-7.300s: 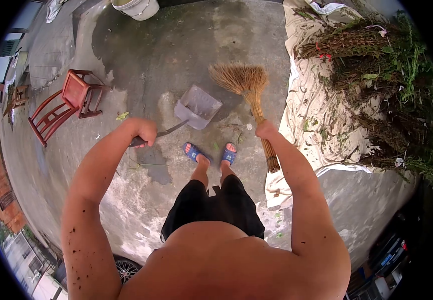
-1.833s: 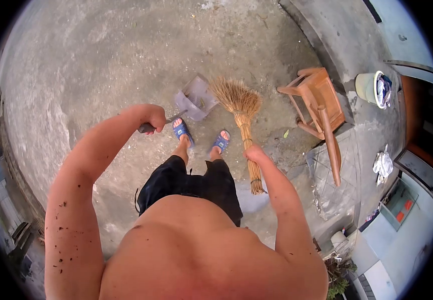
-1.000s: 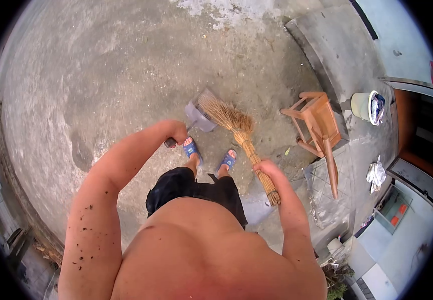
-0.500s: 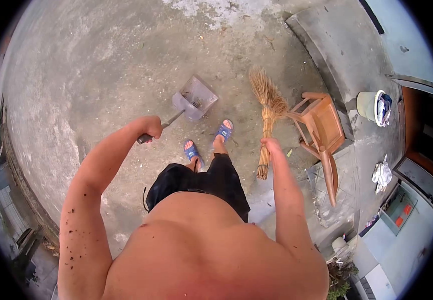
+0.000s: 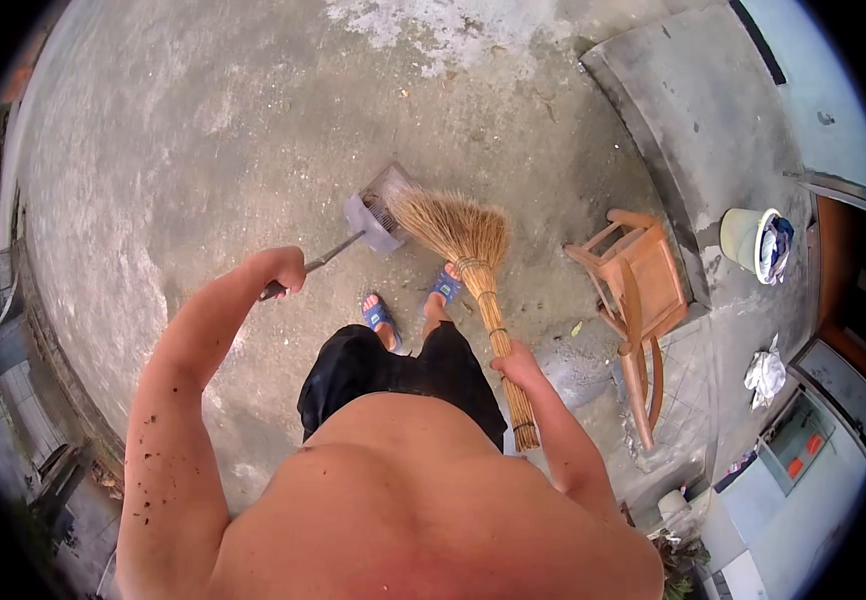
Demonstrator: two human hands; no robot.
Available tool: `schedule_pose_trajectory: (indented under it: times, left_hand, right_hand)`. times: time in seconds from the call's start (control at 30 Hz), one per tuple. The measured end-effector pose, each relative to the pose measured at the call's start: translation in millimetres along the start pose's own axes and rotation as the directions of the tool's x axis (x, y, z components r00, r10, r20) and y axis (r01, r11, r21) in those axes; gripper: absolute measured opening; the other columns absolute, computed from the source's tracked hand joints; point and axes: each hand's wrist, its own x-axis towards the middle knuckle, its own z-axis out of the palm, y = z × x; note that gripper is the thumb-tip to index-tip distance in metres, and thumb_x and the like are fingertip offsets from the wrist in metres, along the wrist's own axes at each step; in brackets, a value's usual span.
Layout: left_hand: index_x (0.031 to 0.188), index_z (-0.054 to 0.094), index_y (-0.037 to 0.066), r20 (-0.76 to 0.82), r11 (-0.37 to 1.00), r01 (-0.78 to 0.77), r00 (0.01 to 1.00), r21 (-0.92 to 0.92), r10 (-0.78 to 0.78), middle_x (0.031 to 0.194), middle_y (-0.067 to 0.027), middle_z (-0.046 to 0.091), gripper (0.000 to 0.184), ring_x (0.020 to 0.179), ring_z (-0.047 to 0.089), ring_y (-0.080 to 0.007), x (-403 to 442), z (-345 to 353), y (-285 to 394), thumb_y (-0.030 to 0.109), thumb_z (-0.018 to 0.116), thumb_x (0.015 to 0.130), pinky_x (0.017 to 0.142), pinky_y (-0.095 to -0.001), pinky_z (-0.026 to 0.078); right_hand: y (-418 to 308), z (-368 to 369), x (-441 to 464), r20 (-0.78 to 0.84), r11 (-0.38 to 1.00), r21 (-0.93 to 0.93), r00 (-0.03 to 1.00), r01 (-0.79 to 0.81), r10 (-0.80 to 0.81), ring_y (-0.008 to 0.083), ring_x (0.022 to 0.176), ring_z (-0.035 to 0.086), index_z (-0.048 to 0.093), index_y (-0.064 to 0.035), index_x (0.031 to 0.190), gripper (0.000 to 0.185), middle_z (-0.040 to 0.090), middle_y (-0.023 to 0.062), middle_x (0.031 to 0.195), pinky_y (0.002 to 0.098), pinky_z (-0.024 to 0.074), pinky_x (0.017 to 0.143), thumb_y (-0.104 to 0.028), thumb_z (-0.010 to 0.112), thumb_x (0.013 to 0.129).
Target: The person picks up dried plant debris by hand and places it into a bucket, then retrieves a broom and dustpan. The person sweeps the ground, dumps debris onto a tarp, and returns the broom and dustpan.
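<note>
A single head-worn camera is looking forward and down
From above the torso [image 5: 403, 480], it is viewing both hands [image 5: 287, 270] closely, with the floor [image 5: 253, 150] spreading beyond

I can read no text, number or sign from where I sit. The nearest thing to a label is a small pale mark on the strap of each blue sandal: the right sandal [image 5: 445, 285], just beside the broom [image 5: 493, 315], and the left sandal [image 5: 377, 317], farther left of the broom. Both marks are too small to make out. The red patches [image 5: 795, 468], well right of the broom, show me no letters.
</note>
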Motion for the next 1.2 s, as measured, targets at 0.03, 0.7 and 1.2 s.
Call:
schedule_pose_trajectory:
  times: [0.03, 0.7, 1.2]
  left_hand:
    - [0.077, 0.056, -0.011, 0.002, 1.000, -0.008, 1.000, -0.004, 0.008, 0.058, -0.0157, 0.055, 0.016, 0.047, 0.055, -0.0224, -1.3, -3.4, -0.6, 0.002, 0.056, 0.069, 0.040, -0.0356, 0.043]
    - [0.076, 0.056, -0.009, 0.042, 0.967, -0.246, 0.968, -0.066, 0.249, 0.055, -0.0127, 0.054, 0.016, 0.045, 0.053, -0.0186, -17.5, -131.0, -127.7, 0.002, 0.056, 0.065, 0.039, -0.0324, 0.042]
    - [0.085, 0.051, -0.013, -0.252, 0.899, -0.203, 0.962, -0.387, 0.108, 0.053, -0.0129, 0.050, 0.023, 0.040, 0.052, -0.0198, -26.7, -335.1, -86.5, -0.002, 0.056, 0.065, 0.032, -0.0328, 0.040]
  right_hand:
    - [0.6, -1.7, 1.6, -0.014, 1.000, 0.002, 1.000, 0.011, -0.011, 0.0280, 0.070, 0.060, 0.056, 0.0043, 0.088, 0.036, 0.059, 0.0183, 0.074, 0.0357, 0.0462, 0.065, -0.013, 0.064, 0.058]
    - [-121.0, 23.8, -25.2, -0.168, 0.998, 0.045, 0.985, -0.041, 0.048, 0.0270, 0.060, 0.059, 0.055, 0.0072, 0.082, 0.035, 0.058, 0.0177, 0.067, 0.0357, 0.0466, 0.056, -0.015, 0.067, 0.057]
    - [-197.6, -117.9, 84.3, 0.011, 0.660, 0.736, 0.977, -0.153, 0.214, 0.0196, 0.045, 0.052, 0.054, 0.0017, 0.073, 0.017, 0.052, 0.0090, 0.058, 0.0325, 0.0428, 0.042, -0.009, 0.063, 0.064]
